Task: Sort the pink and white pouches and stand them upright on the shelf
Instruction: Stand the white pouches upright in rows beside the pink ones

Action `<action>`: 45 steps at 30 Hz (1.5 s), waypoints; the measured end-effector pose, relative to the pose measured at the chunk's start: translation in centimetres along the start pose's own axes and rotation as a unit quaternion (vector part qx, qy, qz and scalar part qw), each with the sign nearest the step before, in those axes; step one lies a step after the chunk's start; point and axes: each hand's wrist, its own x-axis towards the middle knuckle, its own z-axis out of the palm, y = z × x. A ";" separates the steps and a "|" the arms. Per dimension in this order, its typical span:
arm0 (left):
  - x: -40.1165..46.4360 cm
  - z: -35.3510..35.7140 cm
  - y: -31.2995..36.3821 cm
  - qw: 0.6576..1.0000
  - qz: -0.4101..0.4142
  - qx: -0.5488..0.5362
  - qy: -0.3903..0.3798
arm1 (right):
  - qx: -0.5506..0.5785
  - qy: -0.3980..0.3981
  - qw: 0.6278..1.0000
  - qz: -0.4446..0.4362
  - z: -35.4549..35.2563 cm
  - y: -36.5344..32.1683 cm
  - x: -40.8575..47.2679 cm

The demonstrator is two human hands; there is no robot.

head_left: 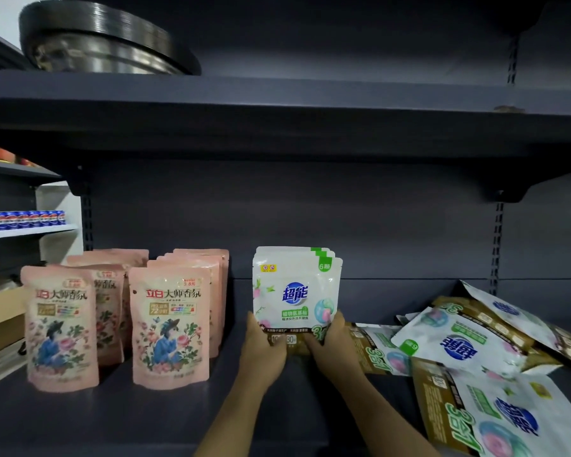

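Several pink pouches stand upright in two rows on the left of the dark shelf (178,410), one row fronted by a pouch (61,328) at far left and the other by a pouch (169,328) beside it. In the middle, a small stack of white pouches (295,288) stands upright. My left hand (262,351) grips its lower left corner and my right hand (332,344) grips its lower right corner. More white pouches lie flat in a loose pile (468,344) on the right, one large one (495,417) nearest me.
An upper shelf board (277,103) hangs over the work area, with a stack of metal pans (103,41) on it. A cardboard box (0,318) sits at the left edge. Blue cans (20,221) line a neighbouring shelf at left.
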 end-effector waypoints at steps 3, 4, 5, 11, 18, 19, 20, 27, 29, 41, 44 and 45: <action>-0.4 0.2 0.0 0.999 0.008 0.030 0.012 | -0.035 -0.009 0.999 0.010 0.2 0.1 -0.1; -0.6 0.2 0.0 0.999 0.011 0.043 0.018 | -0.046 -0.010 0.999 0.014 0.2 0.1 -0.1; -0.7 0.2 0.1 0.998 0.013 0.055 0.021 | -0.056 -0.012 0.998 0.018 0.3 0.1 -0.2; -1.3 0.2 0.3 0.996 0.019 0.083 0.005 | -0.095 -0.001 0.995 0.024 0.1 0.1 -0.2; -1.3 0.1 0.5 0.996 0.021 0.081 0.005 | -0.092 -0.015 0.995 0.022 0.0 0.1 -0.2; -1.3 0.0 0.5 0.996 0.018 0.082 0.006 | -0.095 -0.016 0.995 0.019 -0.1 0.1 -0.3; -1.3 0.0 0.5 0.996 0.016 0.085 0.007 | -0.098 -0.018 0.995 0.016 -0.1 0.1 -0.3; -1.3 -0.1 0.5 0.996 0.010 0.093 0.008 | -0.102 -0.030 0.994 0.007 -0.2 -0.1 -0.6; -1.3 -0.1 0.5 0.996 0.006 0.094 0.005 | -0.099 -0.034 0.994 0.012 -0.3 -0.2 -0.6; -3.8 -0.7 3.3 0.945 0.247 0.098 0.192 | -0.035 0.082 0.996 -0.005 -2.9 -1.2 -2.0; -4.3 0.5 4.6 0.936 0.288 0.107 0.171 | -0.005 0.112 0.994 -0.015 -5.4 -2.1 -1.7; -4.6 1.2 5.2 0.940 0.280 0.112 0.157 | 0.001 0.117 0.993 -0.015 -6.2 -2.3 -1.5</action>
